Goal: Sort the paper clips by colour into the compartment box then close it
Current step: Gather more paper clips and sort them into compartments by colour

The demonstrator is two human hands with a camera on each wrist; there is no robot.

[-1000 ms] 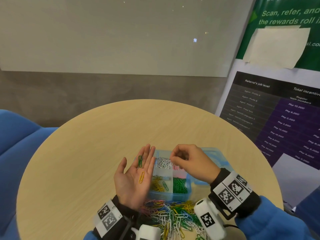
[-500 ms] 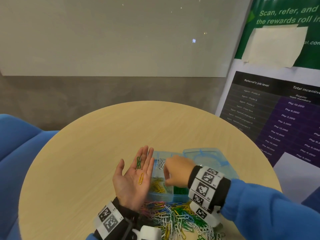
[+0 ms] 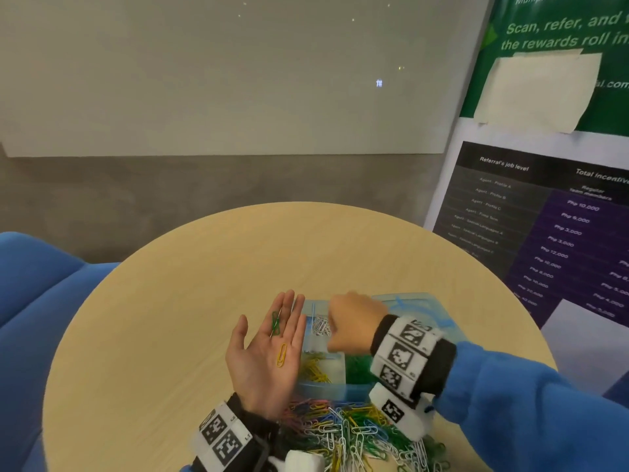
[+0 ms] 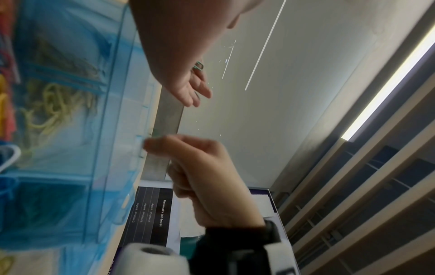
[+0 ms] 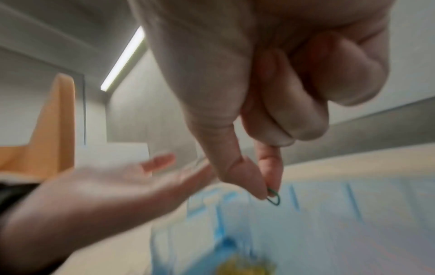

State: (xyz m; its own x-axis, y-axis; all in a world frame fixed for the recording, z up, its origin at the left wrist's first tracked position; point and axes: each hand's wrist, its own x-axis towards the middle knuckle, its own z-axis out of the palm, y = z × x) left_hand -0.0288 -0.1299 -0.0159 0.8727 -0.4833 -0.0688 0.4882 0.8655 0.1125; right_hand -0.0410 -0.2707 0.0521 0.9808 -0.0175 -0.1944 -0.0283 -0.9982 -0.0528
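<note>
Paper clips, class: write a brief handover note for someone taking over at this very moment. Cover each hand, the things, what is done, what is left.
Left hand: open, palm up beside the compartment box, carrying a green clip and a yellow clip.
Right hand: over the box, pinching a green paper clip.
Done: white, yellow and green compartments partly filled.
Left: drop the held clips, sort the mixed pile, close the lid.

The head view looks down on the table (image 3: 190, 301); both wrist views, close and seemingly upward-tilted, share the box (image 4: 70, 111).
</note>
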